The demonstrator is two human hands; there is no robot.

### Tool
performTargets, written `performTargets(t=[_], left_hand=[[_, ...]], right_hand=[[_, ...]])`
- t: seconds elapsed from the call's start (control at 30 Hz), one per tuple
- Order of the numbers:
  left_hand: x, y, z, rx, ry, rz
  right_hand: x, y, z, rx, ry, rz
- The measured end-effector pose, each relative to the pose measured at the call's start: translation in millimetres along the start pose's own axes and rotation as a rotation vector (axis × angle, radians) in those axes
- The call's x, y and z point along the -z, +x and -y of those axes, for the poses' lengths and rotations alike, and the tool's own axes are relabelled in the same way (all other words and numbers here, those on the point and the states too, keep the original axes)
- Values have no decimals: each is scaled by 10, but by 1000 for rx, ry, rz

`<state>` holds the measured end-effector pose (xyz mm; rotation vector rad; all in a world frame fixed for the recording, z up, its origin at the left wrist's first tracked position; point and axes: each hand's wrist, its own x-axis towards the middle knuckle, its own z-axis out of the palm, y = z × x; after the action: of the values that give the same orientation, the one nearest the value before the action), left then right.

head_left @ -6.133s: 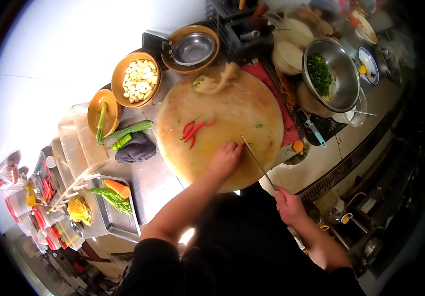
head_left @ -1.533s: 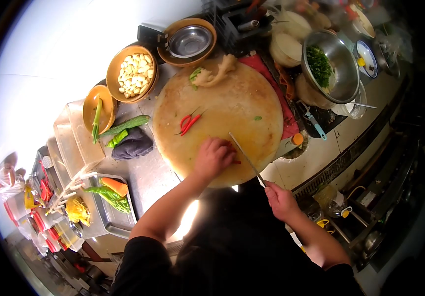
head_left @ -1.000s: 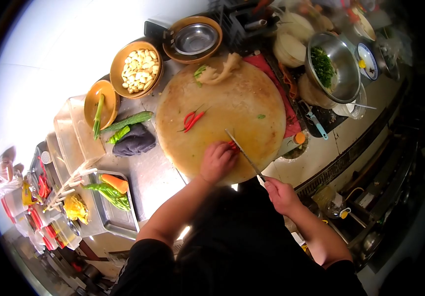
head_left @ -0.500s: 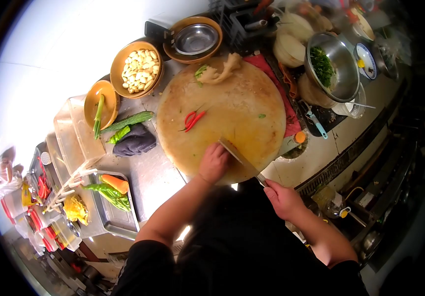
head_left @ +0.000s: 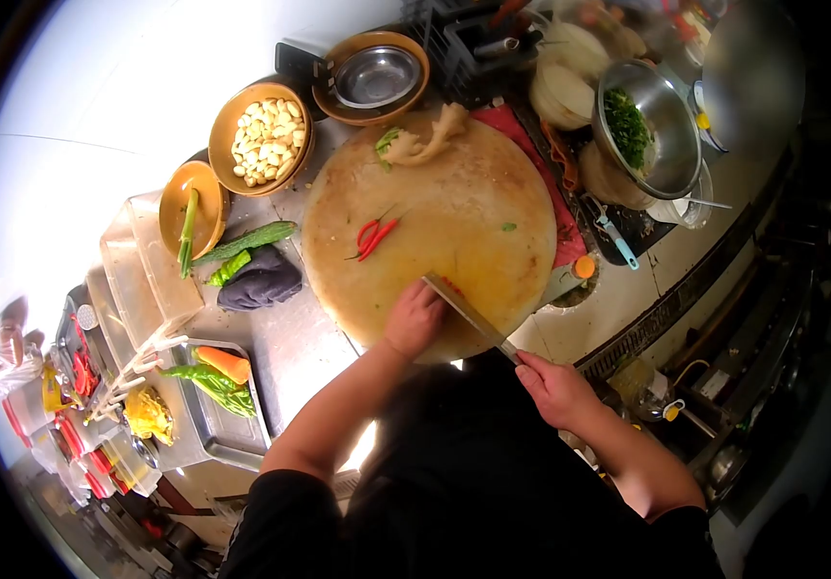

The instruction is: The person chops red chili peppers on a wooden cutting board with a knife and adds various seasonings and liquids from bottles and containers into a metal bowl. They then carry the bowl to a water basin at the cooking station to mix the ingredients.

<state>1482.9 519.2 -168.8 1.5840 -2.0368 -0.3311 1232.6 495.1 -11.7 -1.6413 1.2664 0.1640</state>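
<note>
My right hand [head_left: 553,388] grips the handle of a cleaver [head_left: 478,321], its blade edge-down on the round chopping board [head_left: 338,203]. My left hand [head_left: 415,317] is closed, fingers curled against the blade's left side; whatever they hold is hidden beneath them. Small red chopped bits [head_left: 451,286] lie along the far side of the blade. Two whole red chilies [head_left: 375,237] rest on the board, beyond my left hand. At the board's far edge sits a piece of ginger [head_left: 423,145], and a small green leaf scrap [head_left: 509,228] lies to the right.
Left of the board are a dark cloth-like bundle [head_left: 259,280], a green cucumber-like vegetable [head_left: 259,236], a bowl of pale cloves [head_left: 268,143] and a metal tray [head_left: 205,423] with green peppers and a carrot. A steel bowl [head_left: 671,145] of chopped greens and a peeler [head_left: 618,241] stand right.
The cleaver blade and my left fingers have shifted slightly left. More red bits show beside the blade. My right hand keeps its hold on the handle.
</note>
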Motion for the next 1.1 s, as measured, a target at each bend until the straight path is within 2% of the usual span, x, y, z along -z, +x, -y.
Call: performTargets(t=[0.37,0.57,0.7,0.8,0.87,1.1], left_hand=[[-67,-74,106,-28,-47,39],[-25,-54,99,-16,-87,77],[-21,-50,96,-45,-89,34],[-31,-76,122,-40,-95,52],[-35,-74,110,-31,-104,59],[-18,-105,69,19,-92,50]], right_hand=[[-128,238,25,-76,-138,77],[-109,529,10,13,-37,47],[29,261,45,-9,-12,8],[82,60,121,-31,-53,66],[88,49,137,-119,-56,116],[-169,548,130,-51,-144,61]])
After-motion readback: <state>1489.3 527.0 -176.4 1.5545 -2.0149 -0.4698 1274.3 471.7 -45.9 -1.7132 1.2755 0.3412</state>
